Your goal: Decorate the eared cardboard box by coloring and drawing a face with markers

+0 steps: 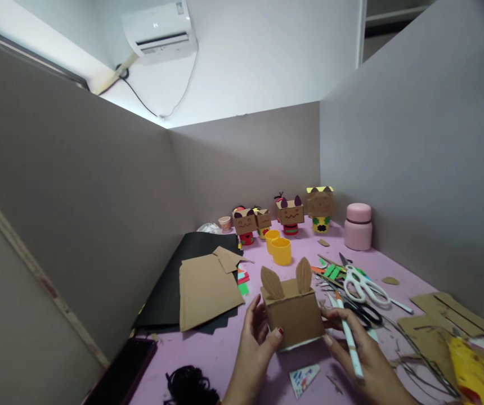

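I log the left hand (255, 344) pinching the eared cardboard box (295, 322) over the pink tabletop (208, 350), the right hand (367, 350) bracing its other side while gripping a marker (350, 340). Judged risks: uneven squeezing could buckle it; rightward drift could catch the white scissors (365, 286) beyond.

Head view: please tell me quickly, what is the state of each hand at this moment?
Left hand: holding the eared cardboard box by its left side.
Right hand: holding a white pen-like tool, also at the box's right side.

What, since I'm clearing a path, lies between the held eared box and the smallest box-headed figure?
The head view shows two yellow cylinders there.
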A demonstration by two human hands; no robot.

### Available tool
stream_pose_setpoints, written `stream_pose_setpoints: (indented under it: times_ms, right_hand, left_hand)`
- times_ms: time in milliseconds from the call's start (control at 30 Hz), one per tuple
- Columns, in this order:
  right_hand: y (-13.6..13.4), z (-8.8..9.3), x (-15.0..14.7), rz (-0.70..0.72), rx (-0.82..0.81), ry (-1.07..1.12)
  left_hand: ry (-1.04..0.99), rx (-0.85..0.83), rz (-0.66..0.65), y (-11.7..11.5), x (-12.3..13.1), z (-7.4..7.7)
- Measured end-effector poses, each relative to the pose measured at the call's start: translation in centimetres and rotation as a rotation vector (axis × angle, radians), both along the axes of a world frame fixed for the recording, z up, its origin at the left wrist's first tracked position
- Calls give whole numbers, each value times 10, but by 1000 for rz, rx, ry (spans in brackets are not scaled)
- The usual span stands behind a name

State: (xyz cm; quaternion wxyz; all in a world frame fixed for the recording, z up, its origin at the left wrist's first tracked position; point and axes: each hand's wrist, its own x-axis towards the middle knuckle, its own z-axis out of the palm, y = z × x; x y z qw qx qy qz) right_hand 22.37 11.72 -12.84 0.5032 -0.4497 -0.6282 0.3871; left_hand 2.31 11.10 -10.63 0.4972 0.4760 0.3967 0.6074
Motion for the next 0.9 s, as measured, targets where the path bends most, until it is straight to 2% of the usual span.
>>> stream_pose_setpoints:
  times_ms: [100,300,733,900]
  right_hand:
    - [3,-1,2,57,-9,-49]
    - [4,-1,5,124,-33,-10]
    - [5,-6,-8,-37,90,41]
    - [11,-9,-7,-31,95,28]
  left_hand:
    - [2,0,-17,2,0,0]
    - [5,18,-29,2,-1,-1]
    - [-17,66,24,10,-3,-20]
    - [-13,69,32,10,0,-22]
